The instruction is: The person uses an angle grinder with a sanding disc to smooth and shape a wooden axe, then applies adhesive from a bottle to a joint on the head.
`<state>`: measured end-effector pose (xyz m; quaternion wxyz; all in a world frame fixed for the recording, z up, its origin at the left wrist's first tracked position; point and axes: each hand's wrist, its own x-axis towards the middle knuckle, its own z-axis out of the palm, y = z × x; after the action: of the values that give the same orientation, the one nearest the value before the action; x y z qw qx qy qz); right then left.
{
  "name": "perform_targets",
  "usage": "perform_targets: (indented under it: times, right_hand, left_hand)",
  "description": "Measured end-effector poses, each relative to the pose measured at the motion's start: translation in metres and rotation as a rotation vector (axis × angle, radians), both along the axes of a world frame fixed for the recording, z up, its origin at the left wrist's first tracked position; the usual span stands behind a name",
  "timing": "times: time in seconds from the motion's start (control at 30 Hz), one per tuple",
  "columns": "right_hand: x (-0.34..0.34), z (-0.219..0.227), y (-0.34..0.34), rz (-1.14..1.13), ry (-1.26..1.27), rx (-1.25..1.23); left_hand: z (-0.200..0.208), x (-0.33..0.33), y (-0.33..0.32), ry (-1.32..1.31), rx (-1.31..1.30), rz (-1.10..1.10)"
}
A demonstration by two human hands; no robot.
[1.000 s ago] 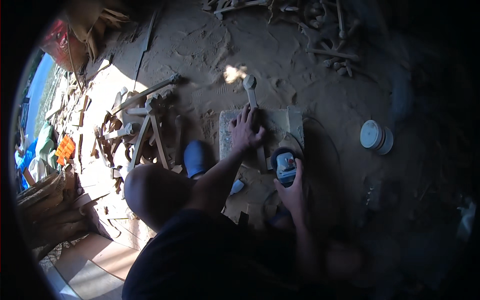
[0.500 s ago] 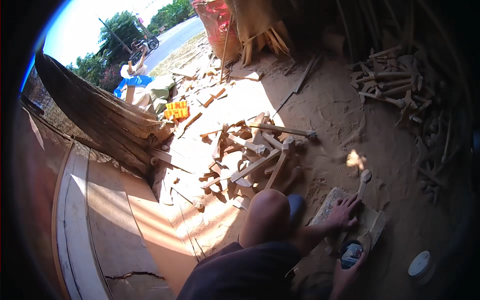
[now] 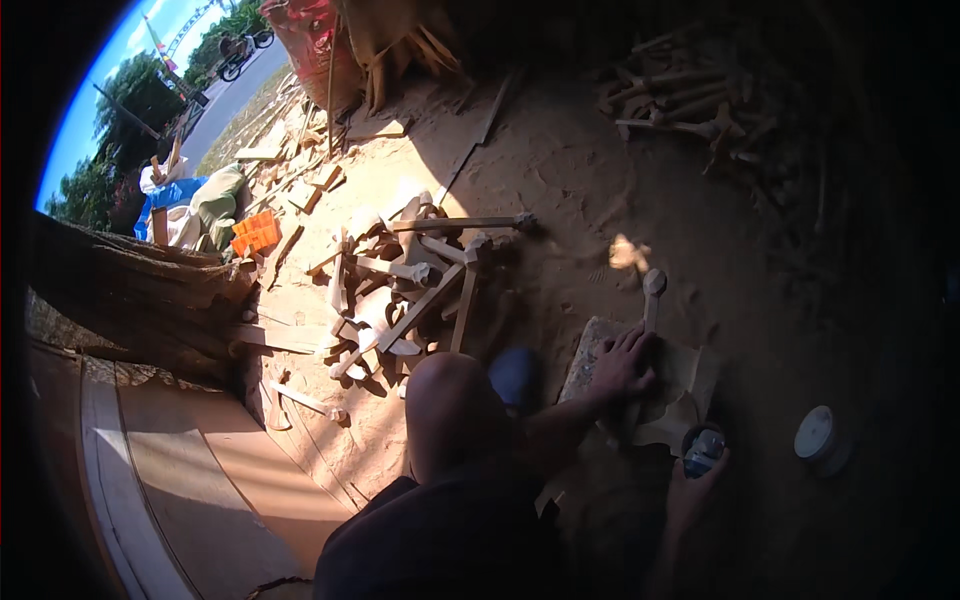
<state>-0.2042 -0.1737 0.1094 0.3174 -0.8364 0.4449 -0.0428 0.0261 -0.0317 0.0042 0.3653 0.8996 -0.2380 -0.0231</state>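
Observation:
My left hand [image 3: 622,362] presses down on a slender wooden leg with a rounded knob end [image 3: 654,285], its fingers closed around the shaft. Under that hand lies a pale, worn block [image 3: 590,350] on the sandy ground. Beside the block's right side, my right hand [image 3: 692,490] grips a rounded handheld power tool [image 3: 704,450] with a teal-grey body and a dark round rim. Shadow hides which kind of tool it is. Curved pale wood [image 3: 668,425] shows between the left hand and the tool.
A heap of carved wooden legs [image 3: 420,275] lies ahead to the left, near my knee [image 3: 450,395]. Another pile [image 3: 690,95] sits far right in shadow. A round white-topped container [image 3: 815,430] stands right of the tool. Boards [image 3: 210,440] line the lower left.
The view has turned, so the surroundings sit farther left. Relative to the block, my right hand and the tool have moved rightward, away from my left hand, which stays on the wooden leg.

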Motion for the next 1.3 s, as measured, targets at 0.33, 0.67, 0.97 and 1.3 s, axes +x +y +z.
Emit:
perform_targets:
  times: [0.33, 0.67, 0.97, 1.3]
  right_hand:
    - [0.008, 0.001, 0.031, 0.157, -0.1, 0.273]
    - [0.021, -0.01, 0.043, 0.263, 0.087, 0.196]
    - [0.023, 0.001, 0.038, 0.277, 0.172, 0.168]
    - [0.025, -0.003, 0.011, 0.106, 0.199, -0.002]
  left_hand:
    - [-0.016, -0.003, -0.005, -0.005, 0.036, 0.044]
    - [-0.029, -0.001, -0.001, -0.037, 0.063, 0.051]
    - [-0.028, -0.003, -0.005, -0.024, 0.05, 0.053]
    - [-0.032, -0.001, -0.004, -0.017, 0.091, 0.05]
